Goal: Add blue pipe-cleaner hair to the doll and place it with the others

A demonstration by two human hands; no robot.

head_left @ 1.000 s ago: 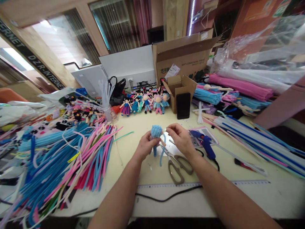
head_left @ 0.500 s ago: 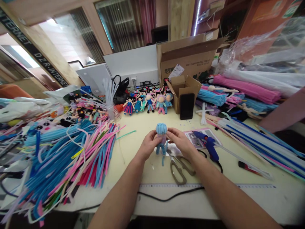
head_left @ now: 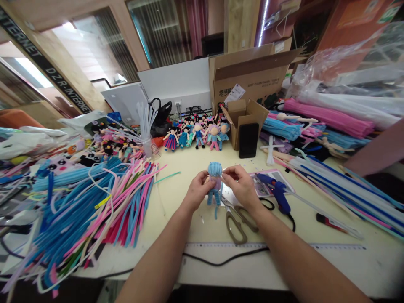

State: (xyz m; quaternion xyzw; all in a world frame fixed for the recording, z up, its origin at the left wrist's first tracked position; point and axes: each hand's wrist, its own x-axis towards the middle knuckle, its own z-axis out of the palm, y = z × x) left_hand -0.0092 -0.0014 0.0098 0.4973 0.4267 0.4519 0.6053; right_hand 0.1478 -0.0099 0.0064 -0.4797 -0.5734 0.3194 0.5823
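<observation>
A small pipe-cleaner doll [head_left: 214,185] with a light blue head, a lilac body and blue legs is held upright over the table. My left hand [head_left: 201,187] is closed on its left side, with thumb and fingers at the body. At the other side my right hand [head_left: 237,181] pinches close to the head. What lies between those fingertips is too small to make out. A short blue strand hangs beside the doll's legs. Scissors [head_left: 236,227] with grey-brown handles lie just below, their blades partly hidden behind the doll.
A blue glue gun [head_left: 277,193] lies right of my hands, on a printed sheet. A ruler [head_left: 221,245] and a black cable run along the front. Pipe cleaners [head_left: 78,210] are heaped at left. Finished dolls [head_left: 198,134], a black phone [head_left: 248,141] and cardboard boxes [head_left: 249,78] stand behind.
My right hand has shifted slightly up and away from the doll's body, with its fingers more bent. The left hand keeps its hold, and the doll has barely moved.
</observation>
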